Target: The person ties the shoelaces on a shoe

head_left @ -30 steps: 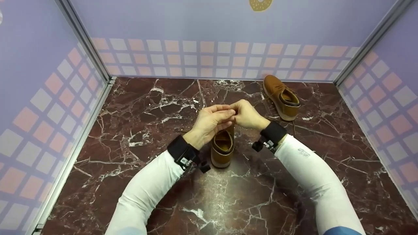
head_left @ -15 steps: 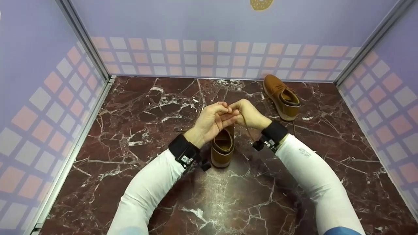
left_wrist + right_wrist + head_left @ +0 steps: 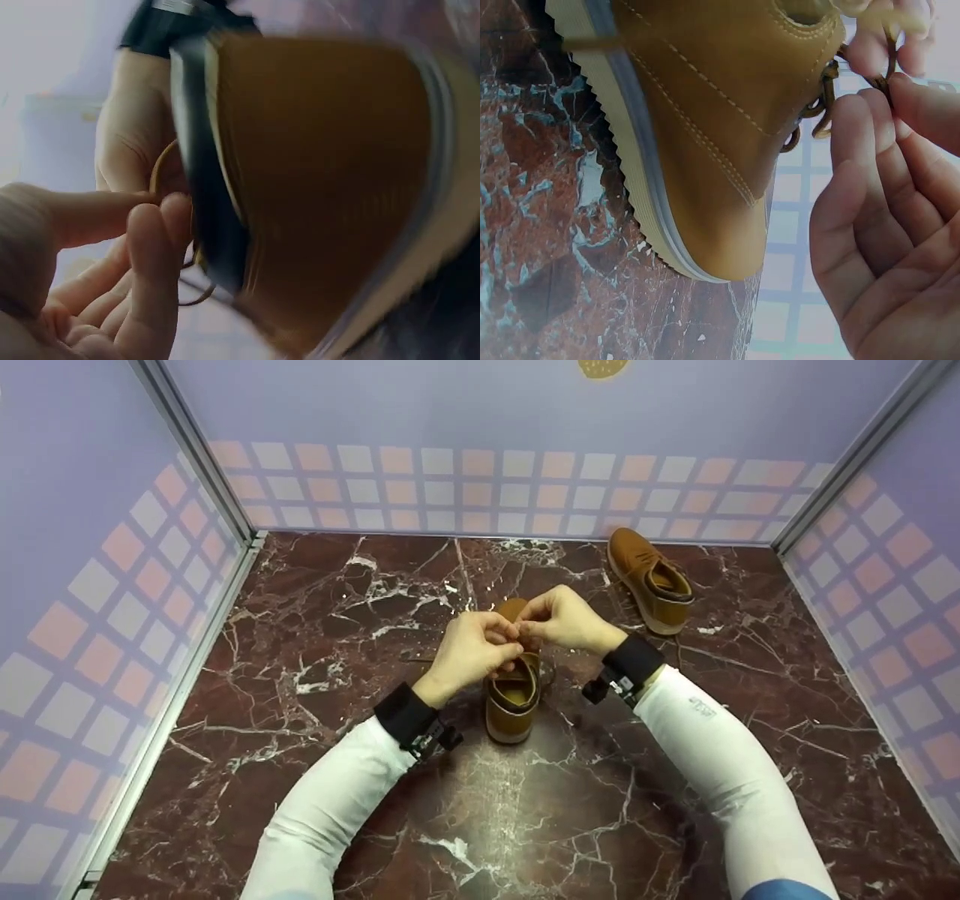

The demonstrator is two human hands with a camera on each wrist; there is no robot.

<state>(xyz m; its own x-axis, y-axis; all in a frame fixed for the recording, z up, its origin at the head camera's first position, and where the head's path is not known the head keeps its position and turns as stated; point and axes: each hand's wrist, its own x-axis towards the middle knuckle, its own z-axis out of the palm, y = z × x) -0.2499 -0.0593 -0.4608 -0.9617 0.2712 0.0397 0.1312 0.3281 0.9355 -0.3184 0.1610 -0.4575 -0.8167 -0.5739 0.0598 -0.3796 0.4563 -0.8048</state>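
A tan-brown lace-up shoe (image 3: 511, 720) stands upright on the marbled surface, its toe pointing away from me. Above its front, my left hand (image 3: 472, 649) and right hand (image 3: 566, 619) meet fingertip to fingertip. In the right wrist view, the fingers of my right hand (image 3: 900, 202) pinch a brown shoelace (image 3: 891, 64), which loops near the eyelets. The left wrist view has my left hand (image 3: 97, 270) pinching a lace loop (image 3: 157, 166) beside the shoe's dark padded collar (image 3: 206, 165). In the head view, the hands cover most of the lacing.
A matching brown shoe (image 3: 649, 581) stands at the back right, close to the rear wall (image 3: 480, 420). Lilac panels with pink and white squares enclose the dark red marbled surface (image 3: 337, 607) on the left, right and back.
My left hand has turned from palm-up to more palm-down, and its fingers have shifted slightly left. The lace end hanging by my right wrist has dropped from there. The shoe's toe now shows.
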